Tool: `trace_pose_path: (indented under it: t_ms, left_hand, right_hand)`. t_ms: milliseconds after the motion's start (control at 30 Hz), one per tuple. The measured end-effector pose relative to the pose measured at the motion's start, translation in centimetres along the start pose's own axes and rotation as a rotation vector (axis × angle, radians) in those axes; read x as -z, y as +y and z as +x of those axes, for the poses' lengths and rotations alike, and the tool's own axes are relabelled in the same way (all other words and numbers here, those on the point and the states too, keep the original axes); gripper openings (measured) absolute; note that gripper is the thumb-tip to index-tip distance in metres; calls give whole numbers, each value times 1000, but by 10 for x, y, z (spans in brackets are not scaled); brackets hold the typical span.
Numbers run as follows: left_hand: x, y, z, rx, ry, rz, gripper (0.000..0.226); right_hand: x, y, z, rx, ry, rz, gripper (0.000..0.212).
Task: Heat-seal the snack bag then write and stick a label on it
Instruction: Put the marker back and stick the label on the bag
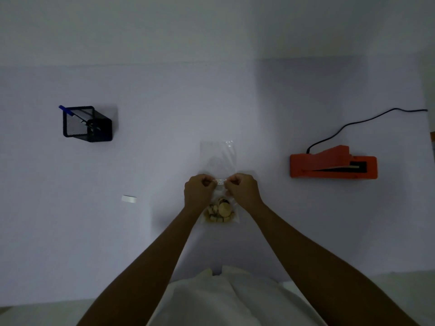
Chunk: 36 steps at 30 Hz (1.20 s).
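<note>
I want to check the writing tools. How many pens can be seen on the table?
1: a blue pen stands tilted in the black mesh holder at the far left. Dark items lie deeper in the holder; whether any is another pen cannot be told.

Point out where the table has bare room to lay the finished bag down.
Widest bare stretch: between the pen holder and snack bag, apart from a small white slip. Another lies between the bag and heat sealer. The far table is bare too. Crowded only mid-table, where both hands pinch the label.
</note>
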State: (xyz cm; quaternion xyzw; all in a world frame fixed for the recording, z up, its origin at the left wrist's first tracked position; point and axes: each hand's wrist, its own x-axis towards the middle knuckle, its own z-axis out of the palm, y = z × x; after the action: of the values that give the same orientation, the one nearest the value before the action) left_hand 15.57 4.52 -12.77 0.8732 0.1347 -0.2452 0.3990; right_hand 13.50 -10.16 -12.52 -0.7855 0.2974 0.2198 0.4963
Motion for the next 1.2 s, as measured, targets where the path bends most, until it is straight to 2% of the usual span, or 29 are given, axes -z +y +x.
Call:
trace_pose_path:
  t_ms: [167,300,467,633,767,1200]
  left_hand:
    - [-3,1,2,9,9,0,7]
    - [-3,1,1,23,27,-17,15]
    - [-3,-1,2,-14,7,2,7]
    - [-2,-3,2,-10,9,-2,14]
    - [1,-4,3,-38,19,35,5]
    - [-3,-3,0,14,43,49,6]
  right_hand:
    - [-2,0,7,16,-10,-49,7]
    - [-4,1,11,2,-23,-65,5]
    - [-3,-2,10,2,-35,-75,8]
    - [-6,-3,11,-3,-34,-113,9]
    - [-7,-5,9,7,-25,-147,11]
    - [-10,-7,8,15,-17,-213,14]
